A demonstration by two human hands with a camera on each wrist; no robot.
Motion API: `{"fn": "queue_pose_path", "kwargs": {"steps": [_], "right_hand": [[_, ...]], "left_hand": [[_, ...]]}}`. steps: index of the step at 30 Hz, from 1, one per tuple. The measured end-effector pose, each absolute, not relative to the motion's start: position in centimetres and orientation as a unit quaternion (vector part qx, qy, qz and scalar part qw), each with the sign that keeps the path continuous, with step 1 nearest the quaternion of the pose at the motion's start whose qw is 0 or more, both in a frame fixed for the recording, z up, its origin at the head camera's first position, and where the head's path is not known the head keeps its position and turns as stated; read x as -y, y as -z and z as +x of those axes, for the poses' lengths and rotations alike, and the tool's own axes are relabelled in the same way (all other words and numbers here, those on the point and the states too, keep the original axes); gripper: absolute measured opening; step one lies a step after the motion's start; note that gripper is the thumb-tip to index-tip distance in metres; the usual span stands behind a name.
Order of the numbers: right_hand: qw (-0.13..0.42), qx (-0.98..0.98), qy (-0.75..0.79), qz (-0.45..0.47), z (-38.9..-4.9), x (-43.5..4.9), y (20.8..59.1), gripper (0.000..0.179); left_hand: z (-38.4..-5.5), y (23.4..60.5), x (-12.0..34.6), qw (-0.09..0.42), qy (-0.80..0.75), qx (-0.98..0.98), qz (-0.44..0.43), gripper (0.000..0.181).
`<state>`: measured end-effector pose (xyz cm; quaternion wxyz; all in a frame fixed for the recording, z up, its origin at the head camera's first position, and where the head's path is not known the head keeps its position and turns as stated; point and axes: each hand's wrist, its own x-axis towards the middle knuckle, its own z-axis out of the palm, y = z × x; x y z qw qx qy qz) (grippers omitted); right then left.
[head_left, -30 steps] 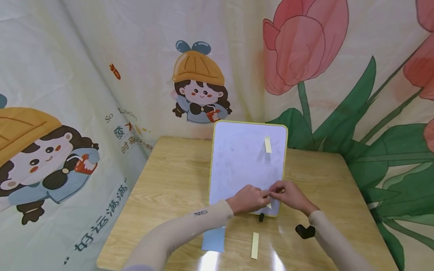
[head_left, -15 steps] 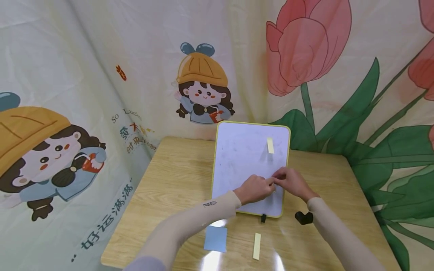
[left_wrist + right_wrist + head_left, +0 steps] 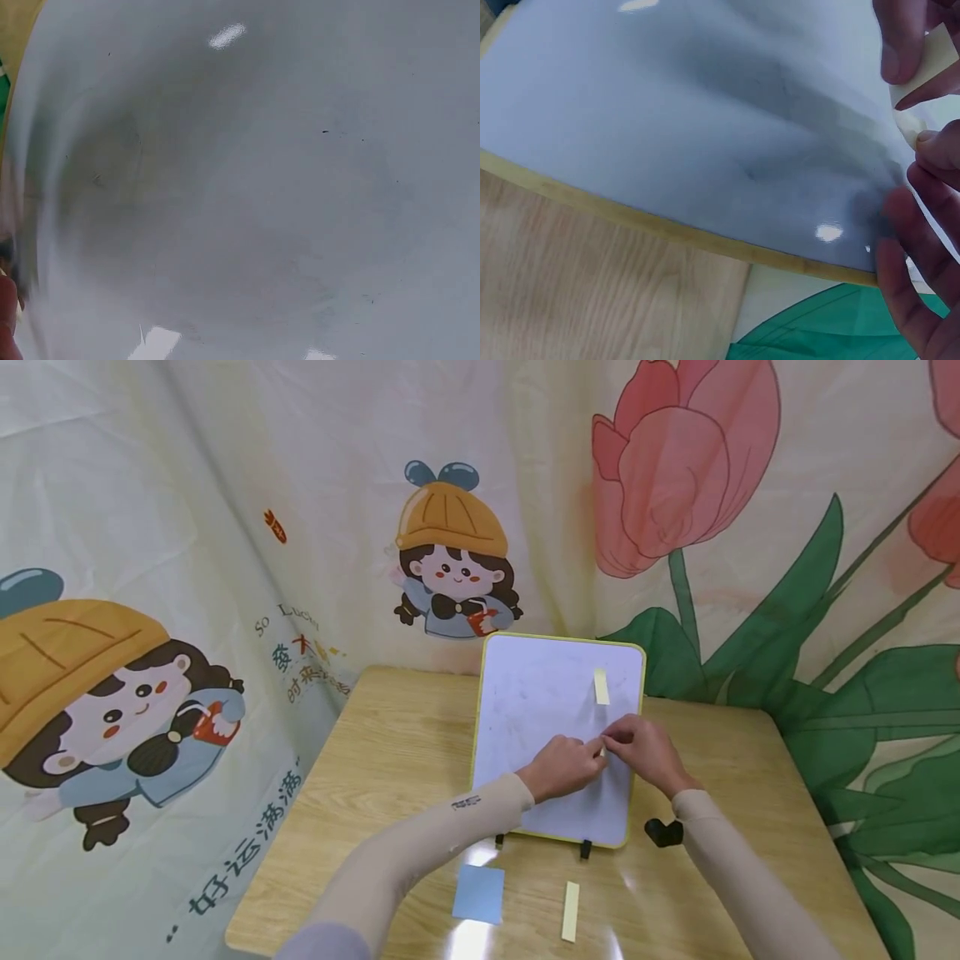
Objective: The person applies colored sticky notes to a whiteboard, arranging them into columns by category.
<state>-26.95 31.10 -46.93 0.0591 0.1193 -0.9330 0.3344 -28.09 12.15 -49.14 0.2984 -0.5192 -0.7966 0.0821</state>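
Note:
A whiteboard (image 3: 540, 702) with a yellow edge stands tilted on the table. In front of its right half, my left hand (image 3: 564, 767) and right hand (image 3: 645, 750) meet at the fingertips. Between them, in the right wrist view, is a pale yellow paper strip (image 3: 930, 64). My left thumb and finger pinch its body, and my right fingertips (image 3: 934, 154) pinch its curled end. Higher on the board another pale yellow strip (image 3: 602, 687) hangs by its top. The left wrist view shows mostly board surface (image 3: 247, 187), with a fingertip at the lower left edge.
On the wooden table (image 3: 390, 752) in front of the board lie a blue square paper (image 3: 478, 894) and a pale yellow strip (image 3: 570, 912). Small black feet (image 3: 586, 849) support the board. A black object (image 3: 663, 832) sits by the right wrist. Printed curtains (image 3: 337, 485) hang behind.
Both hands have moved up along the board, from near its bottom edge to below the hanging strip, still together at the fingertips. The blue paper has come fully into view.

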Motion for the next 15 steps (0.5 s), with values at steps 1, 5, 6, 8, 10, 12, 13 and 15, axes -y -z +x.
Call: {"fn": "queue_pose_path", "kwargs": {"steps": [1,5,6,8,10,12,13,15], "right_hand": [[0.066,0.934,-0.330,0.122,-27.1,-31.1,46.8,0.005],[0.090,0.933,-0.323,0.133,-27.7,-30.9,46.5,0.005],[0.096,0.932,-0.321,0.135,-27.9,-30.8,46.5,0.005],[0.106,0.932,-0.321,0.134,-28.0,-30.7,46.4,0.006],[0.115,0.930,-0.321,0.135,-28.1,-30.7,46.4,0.006],[0.125,0.931,-0.316,0.132,-28.1,-30.7,46.4,0.006],[0.129,0.931,-0.314,0.131,-28.1,-30.6,46.4,0.006],[0.139,0.933,-0.306,0.132,-28.2,-30.6,46.4,0.006]], "left_hand": [[-28.2,49.1,-12.2,0.301,-0.083,0.795,-0.520,0.023],[-28.6,48.9,-12.4,0.308,-0.094,0.795,-0.514,0.024],[-28.7,48.9,-12.4,0.309,-0.098,0.796,-0.512,0.023],[-29.0,48.9,-12.5,0.307,-0.104,0.799,-0.507,0.023],[-29.3,48.9,-12.4,0.306,-0.106,0.800,-0.506,0.022],[-29.5,48.9,-12.4,0.305,-0.109,0.800,-0.506,0.020],[-29.5,48.9,-12.4,0.305,-0.109,0.800,-0.505,0.019],[-29.7,48.8,-12.4,0.306,-0.107,0.800,-0.505,0.017]]}}
